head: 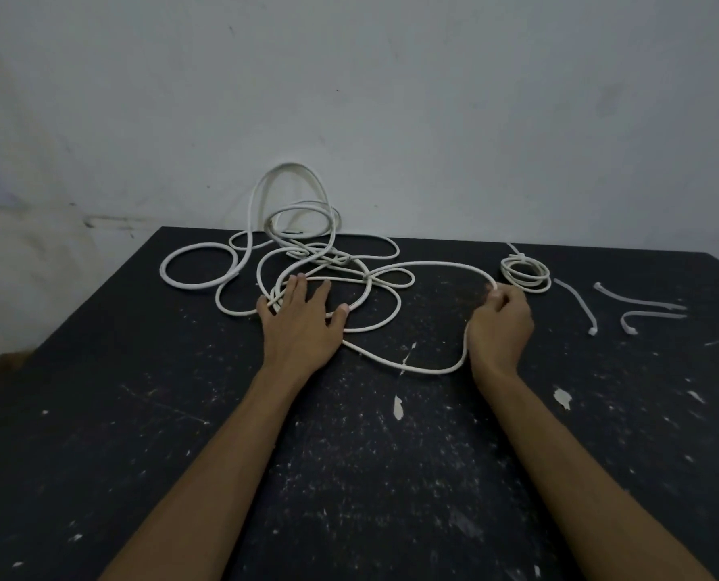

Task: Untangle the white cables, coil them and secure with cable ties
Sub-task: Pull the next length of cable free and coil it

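Head view, at the black table (139, 413): my left hand (299, 320) presses spread fingers on the white cable tangle (307, 253) to pin it, while my right hand (501, 325) pinches a loose loop (433, 266), apparently to draw it free.

The curled right hand (501, 325) is hiding its own fingertips and the gripped stretch of thin white round cable (412, 265); both forearms are running off the bottom edge.
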